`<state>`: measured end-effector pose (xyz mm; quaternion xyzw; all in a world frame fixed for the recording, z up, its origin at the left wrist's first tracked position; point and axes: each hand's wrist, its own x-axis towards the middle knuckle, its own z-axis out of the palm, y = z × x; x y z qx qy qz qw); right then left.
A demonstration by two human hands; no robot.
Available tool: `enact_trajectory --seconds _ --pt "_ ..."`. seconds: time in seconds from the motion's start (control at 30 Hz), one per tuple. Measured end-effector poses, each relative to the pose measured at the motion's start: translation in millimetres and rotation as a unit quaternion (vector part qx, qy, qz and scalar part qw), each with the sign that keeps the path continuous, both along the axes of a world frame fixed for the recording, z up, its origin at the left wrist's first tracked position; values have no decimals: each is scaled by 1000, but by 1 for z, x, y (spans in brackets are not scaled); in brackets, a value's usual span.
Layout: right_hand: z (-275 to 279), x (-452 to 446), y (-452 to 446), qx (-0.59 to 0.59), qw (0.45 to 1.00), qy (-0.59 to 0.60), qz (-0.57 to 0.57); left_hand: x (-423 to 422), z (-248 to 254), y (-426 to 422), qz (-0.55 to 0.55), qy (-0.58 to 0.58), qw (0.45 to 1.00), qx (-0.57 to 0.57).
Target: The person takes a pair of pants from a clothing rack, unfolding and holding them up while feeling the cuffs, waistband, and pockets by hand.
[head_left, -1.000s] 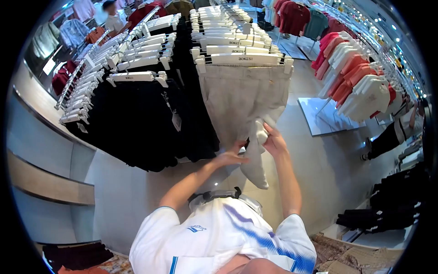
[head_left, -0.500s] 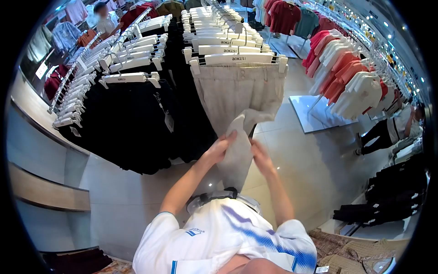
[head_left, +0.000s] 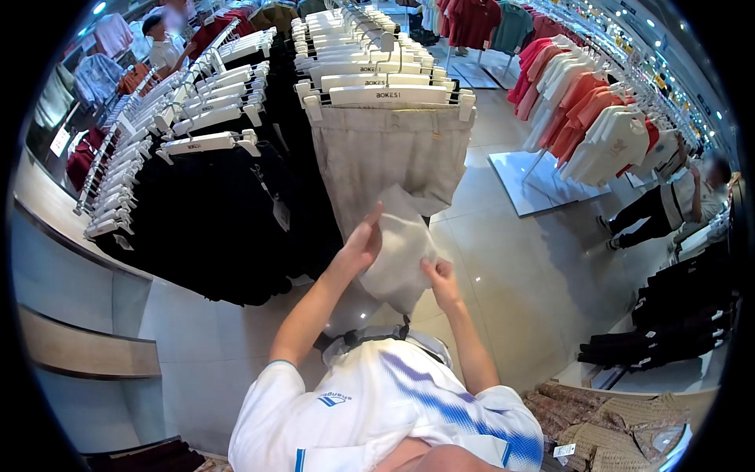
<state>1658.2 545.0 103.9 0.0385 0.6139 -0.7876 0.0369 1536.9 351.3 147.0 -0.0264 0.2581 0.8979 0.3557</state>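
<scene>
Light beige trousers point(head_left: 385, 149) hang by the waistband from a white clip hanger point(head_left: 388, 95) at the front of the middle rack. Their lower part is lifted and bunched between my hands. At its left side is my left hand point(head_left: 364, 241), flat with fingers stretched out, against or very near the cloth. My right hand point(head_left: 440, 277) pinches the cloth's right edge, fingers closed. Black trousers point(head_left: 197, 212) on white hangers fill the rack to the left, a paper tag point(head_left: 281, 214) dangling from the front pair.
Right of the rack, coral and white shirts point(head_left: 598, 126) hang above a white platform point(head_left: 543, 185). One person point(head_left: 668, 206) stands at the far right, others point(head_left: 167, 49) at the upper left. Curved shelving point(head_left: 86, 342) is at the left, folded dark clothes point(head_left: 668, 338) lower right.
The trouser leg has been raised and bunched. My left hand has opened and moved slightly left; my right hand has shifted lower on the cloth. The view has shifted slightly.
</scene>
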Motion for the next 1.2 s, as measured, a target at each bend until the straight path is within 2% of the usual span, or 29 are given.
enact_trajectory --seconds 0.03,0.07,0.1,0.13,0.17,0.3,0.37,0.4,0.47,0.53,0.63,0.67,0.73,0.77,0.83,1.0,1.13,1.2 --pt "24 0 -3 -67 997 -23 -14 14 35 -1 -3 -8 997 -74" --pt "37 -5 -4 -67 997 -25 -15 22 44 -2 -5 -10 997 -74" --pt "48 -11 -5 -151 988 -20 -11 33 48 -4 -30 -5 996 -79" --pt "56 -17 -5 -234 972 -13 -7 43 47 -7 -54 2 995 -83" --pt "62 -23 -5 -262 965 -14 -3 54 37 -16 -79 81 986 -125" --pt "88 -33 -10 -348 937 -21 14 90 21 -28 -52 160 964 -205" --pt "83 -40 -11 -342 939 -14 23 103 15 -28 50 151 954 -252" --pt "84 -43 -13 -337 941 -6 32 104 18 -26 52 151 954 -252" --pt "91 -46 -15 -337 941 -13 39 107 27 -26 77 275 916 -281" --pt "104 -46 -15 -337 940 -21 44 99 36 -29 91 248 920 -291" --pt "127 -42 -12 -358 929 53 81 83 35 -35 114 229 917 -308" --pt "120 -39 -10 -358 929 53 80 77 35 -36 126 234 911 -316" --pt "103 -27 -6 -314 938 -11 146 77 65 -32 120 217 921 -300" --pt "100 -22 -8 -272 953 -19 132 78 80 -30 116 190 931 -289" --pt "99 -24 -5 -259 959 -7 118 77 86 -27 107 161 941 -278" --pt "97 -24 2 -201 979 32 30 68 82 -31 109 242 909 -322" --pt "99 -27 10 -233 972 17 25 63 82 -32 146 283 893 -317" --pt "109 -26 11 -315 948 43 34 63 91 -32 148 262 908 -291"
